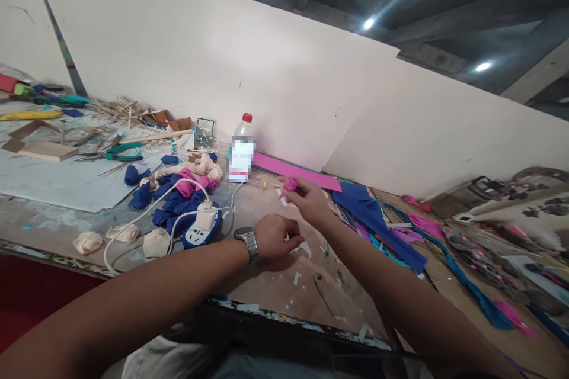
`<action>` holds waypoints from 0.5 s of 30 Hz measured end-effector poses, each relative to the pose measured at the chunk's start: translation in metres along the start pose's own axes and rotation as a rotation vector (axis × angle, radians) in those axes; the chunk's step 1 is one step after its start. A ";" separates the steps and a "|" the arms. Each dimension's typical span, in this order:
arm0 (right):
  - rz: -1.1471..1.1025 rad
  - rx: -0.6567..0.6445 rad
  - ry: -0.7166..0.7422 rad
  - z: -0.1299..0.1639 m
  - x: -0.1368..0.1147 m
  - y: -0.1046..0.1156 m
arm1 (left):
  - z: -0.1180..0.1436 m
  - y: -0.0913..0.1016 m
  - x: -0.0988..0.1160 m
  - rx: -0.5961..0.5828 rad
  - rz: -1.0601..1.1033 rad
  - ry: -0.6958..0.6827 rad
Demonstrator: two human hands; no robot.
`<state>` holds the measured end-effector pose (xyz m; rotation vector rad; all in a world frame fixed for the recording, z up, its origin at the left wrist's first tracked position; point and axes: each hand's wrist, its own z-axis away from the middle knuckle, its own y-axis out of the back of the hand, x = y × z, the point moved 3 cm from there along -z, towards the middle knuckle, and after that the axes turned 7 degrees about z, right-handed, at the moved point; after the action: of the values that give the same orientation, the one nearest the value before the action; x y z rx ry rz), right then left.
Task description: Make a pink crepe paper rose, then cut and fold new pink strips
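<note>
A pink crepe-paper rosette [289, 186] is pinched in the fingertips of my right hand [309, 201], held over the middle of the table. My left hand [274, 237], with a metal watch [247, 241] at the wrist, is just below and to the left. Its fingers are curled in, and whatever they hold, if anything, is hidden. To the left lies a pile of similar paper pieces: blue ones [166, 207], pink ones [186, 183] and cream ones [211, 166]. Several cream rosettes [88, 242] sit near the front edge.
A blue-and-white power strip [201, 230] with white cables [116, 243] lies left of my hands. Behind stands a red-capped bottle [244, 130] against a white panel [267, 65]. Green-handled pliers [123, 151], a pink strip [297, 171] and blue sheets [368, 213] lie around.
</note>
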<state>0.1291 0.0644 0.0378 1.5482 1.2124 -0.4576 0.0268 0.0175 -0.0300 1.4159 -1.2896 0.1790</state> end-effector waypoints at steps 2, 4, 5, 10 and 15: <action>-0.068 -0.071 0.029 -0.026 -0.008 -0.027 | 0.001 -0.002 0.002 -0.030 -0.010 -0.019; -0.111 -0.135 0.048 -0.052 -0.014 -0.059 | 0.003 -0.004 0.002 -0.047 -0.021 -0.015; -0.101 -0.163 0.057 -0.063 -0.016 -0.076 | 0.004 -0.005 0.002 -0.051 -0.027 -0.005; 0.214 -0.369 0.240 -0.103 -0.028 -0.152 | 0.006 -0.010 -0.009 -0.046 -0.004 0.037; 0.322 -0.450 0.252 -0.118 -0.032 -0.191 | 0.005 -0.013 -0.018 -0.027 0.111 0.042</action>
<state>-0.0836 0.1389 0.0107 1.3933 1.1286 0.2171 0.0268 0.0206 -0.0521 1.3120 -1.3315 0.2640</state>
